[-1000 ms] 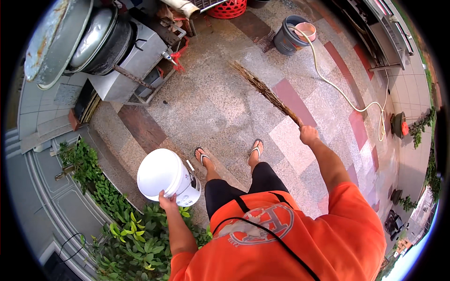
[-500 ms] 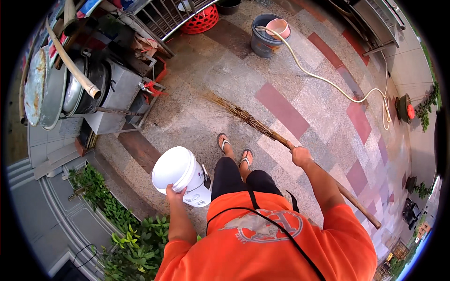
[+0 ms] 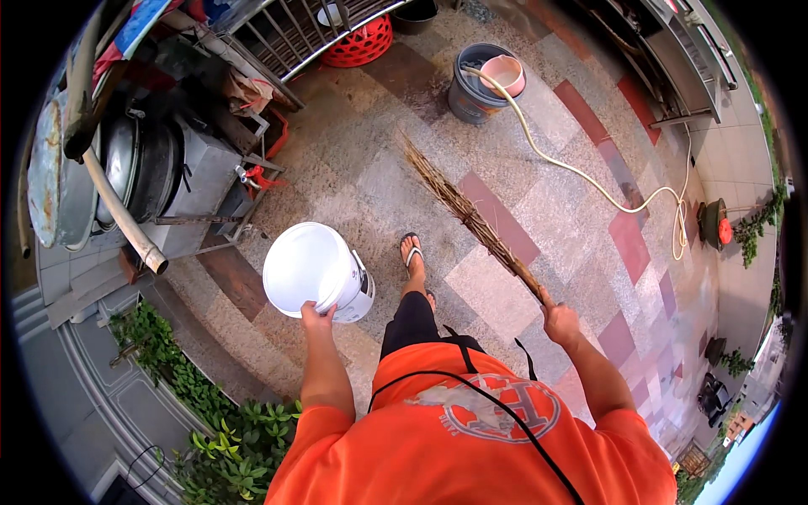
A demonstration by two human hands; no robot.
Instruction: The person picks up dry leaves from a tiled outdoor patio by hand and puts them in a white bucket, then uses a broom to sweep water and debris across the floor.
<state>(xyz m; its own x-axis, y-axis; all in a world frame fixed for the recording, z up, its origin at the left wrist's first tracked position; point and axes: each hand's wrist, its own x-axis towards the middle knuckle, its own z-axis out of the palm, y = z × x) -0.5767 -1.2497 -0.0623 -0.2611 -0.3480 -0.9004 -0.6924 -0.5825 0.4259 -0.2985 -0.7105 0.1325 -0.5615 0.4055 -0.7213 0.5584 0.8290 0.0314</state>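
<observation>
A white plastic bucket [image 3: 349, 290] is tipped so that its open mouth faces up and away to the left. My left hand [image 3: 319, 315] grips its near rim. Its inside looks bare and white. My right hand [image 3: 560, 322] is wrapped round the wooden handle of a twig broom [image 3: 471, 220]. The broom slants forward and left, with its thin bristle end toward the tiled floor; whether it touches the floor I cannot tell. My right arm hides the rear of the handle. One sandalled foot is stepped ahead of the other.
Ahead stands a grey bucket [image 3: 476, 99] with a pink basin [image 3: 502, 74] and a cream hose [image 3: 566, 156] running right. At left are a metal cabinet [image 3: 195, 172], pans and a jutting bamboo pole [image 3: 126, 212]. A red basket [image 3: 362, 44] sits at the back; plants [image 3: 244, 446] grow lower left.
The bucket has lifted and shifted slightly forward and left in my left hand. The broom has swung to the right, its bristles pointing farther forward. I have taken a step.
</observation>
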